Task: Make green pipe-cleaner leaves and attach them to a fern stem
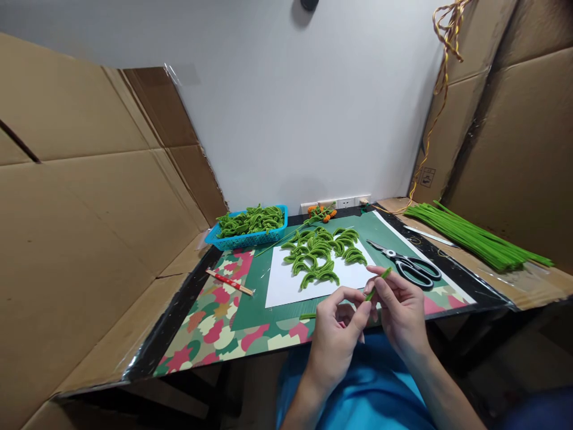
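Note:
Between my two hands is a short green pipe cleaner [385,273], held at the front edge of the table. My left hand [340,322] pinches its lower end between thumb and fingertips. Higher up, the thumb and fingers of my right hand [400,304] close on the same piece. Just beyond lies a white sheet [282,289] with many curved green pipe cleaner pieces [317,251] grouped on it. Another green piece [308,316] lies by my left hand, partly hidden behind it. Black-handled scissors [409,264] rest to the right of the sheet.
A blue basket [244,239] heaped with green pieces stands back left. A paper-wrapped pair of chopsticks [229,282] lies left. Long green pipe cleaners [477,236] are bundled at right. An orange-and-green craft piece [322,213] sits near the wall sockets [345,203]. Cardboard walls [85,209] flank the table.

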`<state>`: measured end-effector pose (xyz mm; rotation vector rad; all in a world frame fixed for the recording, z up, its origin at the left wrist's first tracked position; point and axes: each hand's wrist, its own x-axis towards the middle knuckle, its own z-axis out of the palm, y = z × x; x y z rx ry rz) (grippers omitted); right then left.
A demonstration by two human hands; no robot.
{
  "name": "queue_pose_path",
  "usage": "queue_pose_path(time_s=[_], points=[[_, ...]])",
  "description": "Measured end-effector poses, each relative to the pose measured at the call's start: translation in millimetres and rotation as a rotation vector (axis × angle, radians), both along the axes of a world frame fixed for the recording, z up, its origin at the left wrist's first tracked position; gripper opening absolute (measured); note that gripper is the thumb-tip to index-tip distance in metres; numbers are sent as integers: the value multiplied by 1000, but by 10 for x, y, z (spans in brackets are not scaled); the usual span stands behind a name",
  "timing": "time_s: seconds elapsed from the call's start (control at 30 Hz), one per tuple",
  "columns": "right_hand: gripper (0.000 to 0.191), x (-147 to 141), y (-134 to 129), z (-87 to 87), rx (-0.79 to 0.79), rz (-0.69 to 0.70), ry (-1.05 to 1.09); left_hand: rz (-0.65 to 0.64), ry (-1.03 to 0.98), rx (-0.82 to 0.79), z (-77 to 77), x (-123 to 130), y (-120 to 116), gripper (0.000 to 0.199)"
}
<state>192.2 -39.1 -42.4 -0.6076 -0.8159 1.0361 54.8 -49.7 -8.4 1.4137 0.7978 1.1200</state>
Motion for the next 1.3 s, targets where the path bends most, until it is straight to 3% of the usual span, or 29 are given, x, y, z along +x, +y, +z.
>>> queue_pose_path(time_s=[0.5, 1.1, 1.3], points=[[29, -3, 1, 47, 48, 94, -3, 115, 41, 77, 17, -7, 35, 27], [35, -24, -8, 110, -4, 30, 40, 61, 82, 100, -75, -17, 54, 28], [28, 17, -12, 167, -58, 183, 65, 177, 86, 187, -59, -59, 59, 37]])
